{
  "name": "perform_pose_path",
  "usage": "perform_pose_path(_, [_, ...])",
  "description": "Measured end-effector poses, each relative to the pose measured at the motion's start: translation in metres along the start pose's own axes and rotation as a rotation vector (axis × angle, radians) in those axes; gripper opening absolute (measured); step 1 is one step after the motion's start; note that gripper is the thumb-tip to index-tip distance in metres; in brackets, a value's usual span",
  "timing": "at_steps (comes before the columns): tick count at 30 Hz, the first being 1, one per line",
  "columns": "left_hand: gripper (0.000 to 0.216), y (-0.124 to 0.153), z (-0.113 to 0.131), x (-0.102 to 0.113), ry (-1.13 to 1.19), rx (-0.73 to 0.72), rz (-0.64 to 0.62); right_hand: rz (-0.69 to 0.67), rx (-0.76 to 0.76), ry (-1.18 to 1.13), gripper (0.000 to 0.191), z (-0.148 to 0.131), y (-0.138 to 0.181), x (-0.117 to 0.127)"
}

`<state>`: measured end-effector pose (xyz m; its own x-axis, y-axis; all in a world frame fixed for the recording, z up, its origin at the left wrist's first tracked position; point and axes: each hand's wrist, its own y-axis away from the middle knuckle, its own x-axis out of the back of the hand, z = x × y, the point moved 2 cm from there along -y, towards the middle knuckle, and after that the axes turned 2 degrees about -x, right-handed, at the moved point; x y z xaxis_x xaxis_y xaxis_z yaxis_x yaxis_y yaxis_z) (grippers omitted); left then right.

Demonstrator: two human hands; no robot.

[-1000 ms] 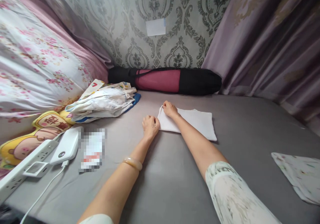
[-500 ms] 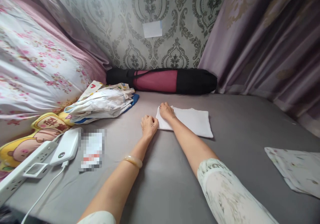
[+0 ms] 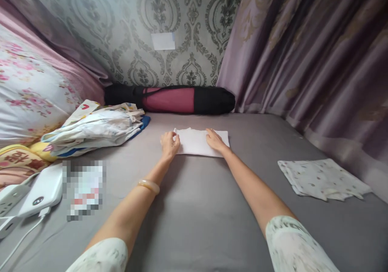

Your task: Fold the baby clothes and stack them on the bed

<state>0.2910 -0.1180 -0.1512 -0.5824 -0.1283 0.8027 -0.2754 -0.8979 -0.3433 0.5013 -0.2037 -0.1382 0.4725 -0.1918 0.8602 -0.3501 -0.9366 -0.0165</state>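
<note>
While the white folded cloth (image 3: 195,143) was laid out on the grey sheet (image 3: 194,207), it was attended by both hands, one at each end. By the left hand (image 3: 170,144) the left end was touched; its fingers were bent, with the thumb and the forefinger brought near to each other at the far left corner, but whether the fabric was really pinched between them could not be told. The right hand (image 3: 216,139) was placed upon the cloth, close to its right end, with the fingers stretched rather flat and not closed around anything. The near edge was seen almost straight, whereas the far edge was broken by a small raised bit (image 3: 190,129). For the flattening to be done well, it was judged that the left corner should be held without pulling, that light and even pressure should be given by the flat right fingers, and that the layers should be drawn level at the far edge, so that no crease would be pressed in. Too strong a push, it was thought, might cause the upper layer to slide over the lower one. Well apart, to the right, a patterned folded cloth (image 3: 321,179) was placed, and to the left, a loose pile of clothes (image 3: 97,128) was heaped, near the black and red long bag (image 3: 168,99).
</note>
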Motion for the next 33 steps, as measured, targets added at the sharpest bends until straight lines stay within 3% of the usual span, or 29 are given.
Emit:
perform_pose_path(3, [0.025,-0.003,0.031,-0.019,-0.029,-0.408,-0.216,-0.057,0.033,0.158,0.054,-0.007,0.013,-0.007])
perform_pose_path(5, [0.031,-0.003,0.047,-0.029,-0.104,-0.519,-0.291,-0.075,0.062,0.215,0.055,-0.014,0.016,-0.011])
perform_pose_path(9, [0.045,-0.003,0.06,-0.038,-0.26,-0.473,-0.358,-0.065,0.095,0.283,0.055,-0.022,0.016,-0.016])
perform_pose_path(15, [0.056,0.0,0.054,-0.043,-0.294,-0.396,-0.434,-0.021,0.123,0.329,0.056,-0.019,0.018,-0.022])
perform_pose_path(26, [0.057,0.001,0.052,-0.046,-0.295,-0.351,-0.419,0.019,0.093,0.346,0.055,-0.017,0.019,-0.027])
perform_pose_path(33, [0.062,0.003,0.044,-0.048,-0.318,-0.32,-0.289,0.144,-0.003,0.343,0.061,-0.011,0.02,-0.029])
